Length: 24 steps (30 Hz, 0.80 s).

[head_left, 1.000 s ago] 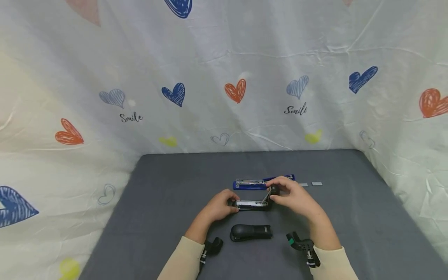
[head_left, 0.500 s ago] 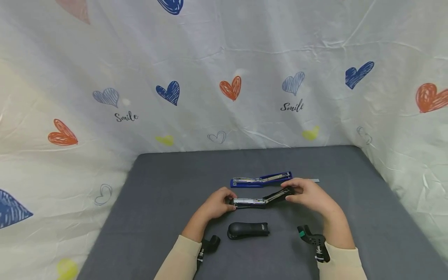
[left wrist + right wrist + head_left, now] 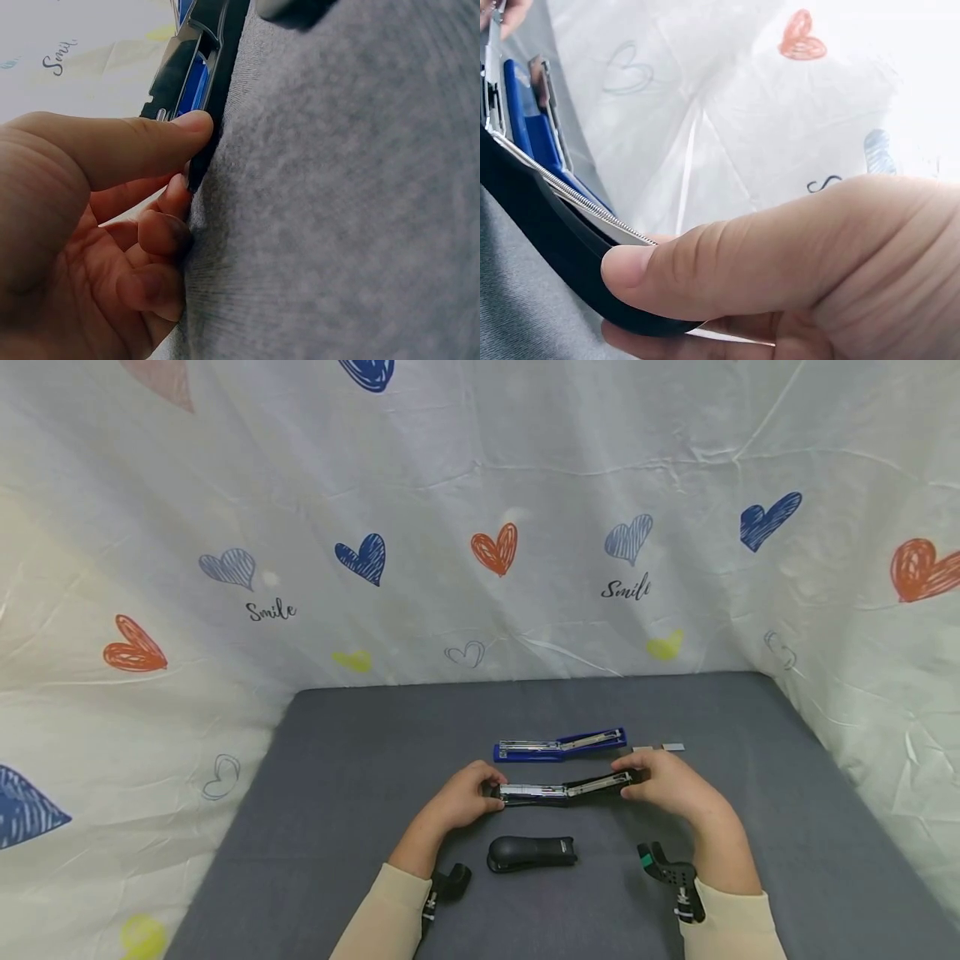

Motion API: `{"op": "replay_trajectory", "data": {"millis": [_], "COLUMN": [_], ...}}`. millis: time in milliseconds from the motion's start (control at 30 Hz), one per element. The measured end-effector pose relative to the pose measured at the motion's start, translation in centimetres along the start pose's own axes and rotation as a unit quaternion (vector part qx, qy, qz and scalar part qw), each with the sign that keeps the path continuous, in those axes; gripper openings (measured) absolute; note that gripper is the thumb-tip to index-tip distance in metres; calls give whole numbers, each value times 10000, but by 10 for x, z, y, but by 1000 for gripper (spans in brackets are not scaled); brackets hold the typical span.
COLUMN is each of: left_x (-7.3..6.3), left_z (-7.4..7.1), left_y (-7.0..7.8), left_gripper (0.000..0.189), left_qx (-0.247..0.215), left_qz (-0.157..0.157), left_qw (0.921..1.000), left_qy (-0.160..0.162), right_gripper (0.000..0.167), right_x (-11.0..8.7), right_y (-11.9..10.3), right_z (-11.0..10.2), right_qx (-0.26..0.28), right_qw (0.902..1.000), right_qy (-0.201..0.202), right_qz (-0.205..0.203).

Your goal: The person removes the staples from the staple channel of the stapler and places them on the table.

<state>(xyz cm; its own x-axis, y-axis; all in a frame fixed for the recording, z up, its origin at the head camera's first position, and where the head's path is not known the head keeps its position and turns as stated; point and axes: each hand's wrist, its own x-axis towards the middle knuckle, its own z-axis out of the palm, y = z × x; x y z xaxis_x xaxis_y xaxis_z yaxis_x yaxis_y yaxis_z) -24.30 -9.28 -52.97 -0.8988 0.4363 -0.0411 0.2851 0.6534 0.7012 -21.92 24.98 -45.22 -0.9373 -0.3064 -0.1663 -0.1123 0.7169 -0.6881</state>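
A black stapler [image 3: 534, 792], folded wide apart, lies across the middle of the grey table, its metal magazine showing. At its left end my left hand [image 3: 461, 800] pinches it; in the left wrist view the thumb [image 3: 161, 142] lies on the stapler's edge. My right hand [image 3: 671, 787] grips the cover end, which tilts slightly up to the right. In the right wrist view the thumb [image 3: 682, 270] presses the black cover [image 3: 555, 232], and a coiled spring [image 3: 592, 204] shows along its inside.
Just behind lies a blue stapler [image 3: 527, 752], also folded apart. Staple strips [image 3: 673, 747] lie at its right, partly behind my right hand. A closed black stapler [image 3: 531, 853] lies in front, between the forearms. A white curtain [image 3: 420, 618] hangs behind the table [image 3: 375, 727].
The black stapler's cover has swung from upright over to the right and down, nearly flat, with my right hand following. My left hand keeps its grip. The head view has shifted slightly.
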Motion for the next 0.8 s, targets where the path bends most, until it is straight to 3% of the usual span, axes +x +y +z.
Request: {"op": "replay_trajectory", "data": {"millis": [267,633,800], "left_x": [1,1,0], "left_z": [1,1,1], "left_y": [-1,0,1], "left_gripper": [27,27,27], "left_qx": [13,-1,11], "left_qz": [-46,-105,-149], "left_qw": [10000,9999,9998], "left_qy": [47,102,93], "right_gripper": [37,37,35], "right_x": [-4,-8,-9], "right_y": [-6,-17,-24], "right_z": [-1,-1,1], "right_qx": [-28,-143,-76], "right_qw": [9994,9953,9915], "right_qy": [203,955,1269], "right_qz": [-265,-75,-283]}}
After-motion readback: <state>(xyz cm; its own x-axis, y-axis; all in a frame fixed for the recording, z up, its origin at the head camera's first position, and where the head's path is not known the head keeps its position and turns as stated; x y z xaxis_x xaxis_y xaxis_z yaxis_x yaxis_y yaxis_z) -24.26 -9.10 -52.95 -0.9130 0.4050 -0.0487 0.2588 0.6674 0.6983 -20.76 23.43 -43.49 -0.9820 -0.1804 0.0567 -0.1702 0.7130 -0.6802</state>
